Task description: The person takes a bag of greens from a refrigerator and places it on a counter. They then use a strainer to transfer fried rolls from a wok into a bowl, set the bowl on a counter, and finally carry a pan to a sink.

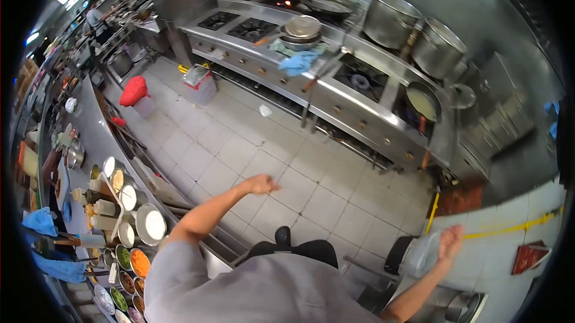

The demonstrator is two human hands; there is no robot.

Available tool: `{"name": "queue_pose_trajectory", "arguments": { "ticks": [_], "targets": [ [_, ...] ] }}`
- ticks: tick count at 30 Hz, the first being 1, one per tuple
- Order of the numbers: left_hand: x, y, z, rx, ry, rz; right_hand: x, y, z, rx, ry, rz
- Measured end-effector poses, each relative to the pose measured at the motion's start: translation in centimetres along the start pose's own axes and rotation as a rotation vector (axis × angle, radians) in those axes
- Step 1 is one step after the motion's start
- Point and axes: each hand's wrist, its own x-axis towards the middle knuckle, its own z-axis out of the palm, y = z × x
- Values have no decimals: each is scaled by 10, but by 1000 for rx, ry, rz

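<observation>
My left hand (261,184) is held out over the tiled floor, fingers curled together; whether anything is in them is too small to tell. On the right, my right hand (451,241) is raised beside a clear plastic bag or container (421,253), its fingers blurred. No object shows clearly in either hand. Across the aisle, a pan with pale food (423,102) sits on the stove (359,110). A covered pan (302,26) rests near a blue cloth (299,63).
Large pots (390,20) stand at the back of the stove. Left of me, a counter (99,125) holds sauce bottles and food containers, including shredded orange food (140,262). A red bag (133,91) and a lidded bin (200,88) stand on the floor. Another person (94,19) is far off.
</observation>
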Motion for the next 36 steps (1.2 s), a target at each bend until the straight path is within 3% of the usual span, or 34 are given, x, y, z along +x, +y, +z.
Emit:
{"name": "queue_pose_trajectory", "arguments": {
  "ticks": [1,2,3,4,5,6,8,10,12,13,15,17,19,21,24,28,29,32,34,36],
  "targets": [
    [-10,-40,-4,556,226,-25,47,57,-14,-948,-118,-232],
    [-17,-83,-6,631,275,-47,86,120,-33,-1892,-238,-483],
    [-20,-125,-9,706,326,-69,107,174,-23,-1839,-385,-710],
    [-23,-164,-11,384,292,-175,124,210,-1,-1763,-529,-938],
    [-27,-195,-9,55,254,-272,121,232,50,-1532,-509,-399],
    [-41,-205,-15,-10,295,-331,102,252,111,-1256,-467,116],
    [-64,-237,-15,-62,391,-408,123,339,156,-1496,-703,-484],
    [-74,-270,-8,-184,465,-473,112,392,249,-1624,-780,-227],
    [-82,-283,-14,-333,482,-527,135,490,291,-1596,-988,-233],
    [-87,-280,-21,-411,520,-576,141,542,313,-1372,-1049,-345],
    [-96,-294,-10,-483,599,-693,131,597,387,-1319,-1104,-228],
    [-107,-307,4,-659,565,-857,118,630,464,-1118,-1159,210],
    [-114,-294,-4,-692,644,-900,123,692,521,-1104,-1197,362],
    [-117,-311,16,-768,731,-955,126,738,574,-1112,-1164,515],
    [-118,-328,40,-948,756,-1086,120,751,662,-1459,-1178,402],
    [-110,-356,79,-1064,790,-1064,120,839,709,-1321,-1235,306],
    [-105,-362,78,-1111,787,-1052,122,854,729,-1363,-1234,342],
    [-81,-340,-8,-1249,731,-1074,125,887,786,-1421,-1162,512],
    [-66,-353,-52,-1323,655,-1146,120,907,816,-963,-775,894],
    [-65,-397,-63,-1345,663,-997,122,933,849,-710,-653,915]
  ]
}}
